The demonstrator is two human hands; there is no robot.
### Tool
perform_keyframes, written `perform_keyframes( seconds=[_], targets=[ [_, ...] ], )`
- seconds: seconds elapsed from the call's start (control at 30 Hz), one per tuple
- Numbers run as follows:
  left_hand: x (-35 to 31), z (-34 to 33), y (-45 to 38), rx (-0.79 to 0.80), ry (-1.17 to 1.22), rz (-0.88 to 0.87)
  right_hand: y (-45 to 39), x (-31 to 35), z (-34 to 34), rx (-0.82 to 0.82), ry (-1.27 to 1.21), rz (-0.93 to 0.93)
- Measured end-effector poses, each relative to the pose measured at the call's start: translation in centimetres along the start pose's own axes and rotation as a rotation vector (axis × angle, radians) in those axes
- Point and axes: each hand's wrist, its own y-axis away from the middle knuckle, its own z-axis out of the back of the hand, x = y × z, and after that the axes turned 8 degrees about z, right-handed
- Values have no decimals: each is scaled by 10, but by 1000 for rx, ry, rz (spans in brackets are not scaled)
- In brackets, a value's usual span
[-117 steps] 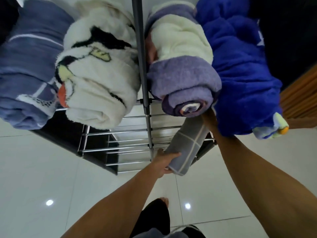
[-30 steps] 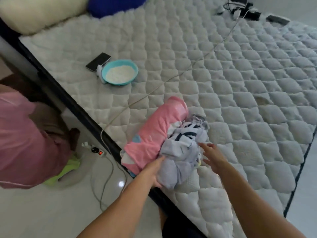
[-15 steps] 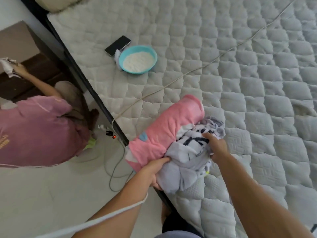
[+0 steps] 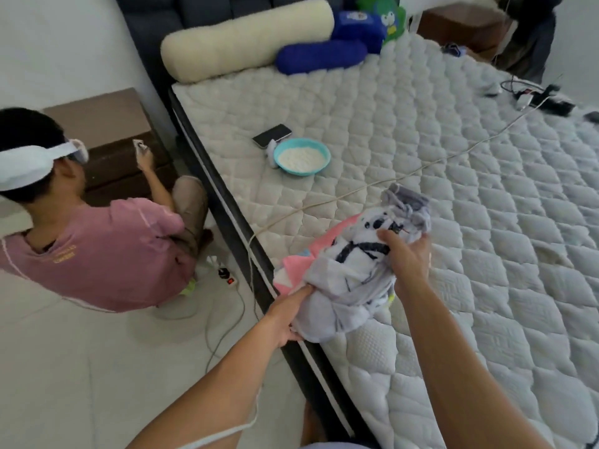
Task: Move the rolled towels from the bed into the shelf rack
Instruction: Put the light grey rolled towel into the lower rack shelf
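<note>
A loosely rolled pale lavender towel (image 4: 350, 277) with black markings is lifted off the near edge of the bed (image 4: 453, 176). My left hand (image 4: 285, 314) grips its lower end from the left. My right hand (image 4: 406, 254) clutches its upper part from the right. A pink rolled towel (image 4: 293, 270) lies right behind it at the mattress edge, mostly hidden by the lavender one. The shelf rack is out of view.
A person in a pink shirt (image 4: 94, 251) crouches on the floor left of the bed. On the mattress lie a teal bowl (image 4: 302, 156), a phone (image 4: 271, 135), a long cable (image 4: 382, 183), a cream bolster (image 4: 246, 38) and a blue one (image 4: 321, 55). A power strip (image 4: 227, 276) sits on the floor.
I turned from the rack to the bed, both hands closed on the lavender towel and raised it off the mattress; the view tilted up.
</note>
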Motion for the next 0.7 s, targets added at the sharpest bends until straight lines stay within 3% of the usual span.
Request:
perform_keyframes(
  seconds=[0.13,0.3,0.57,0.7],
  targets=[
    [10,59,51,-37,115,-129,64,38,-50,116,34,145],
    [63,169,118,-118,320,-226,183,47,-130,430,23,274],
    [217,350,205,-514,689,-224,406,11,-252,1034,92,371],
    [283,410,242,-666,901,-250,509,-1,-307,1311,182,523]
  ],
)
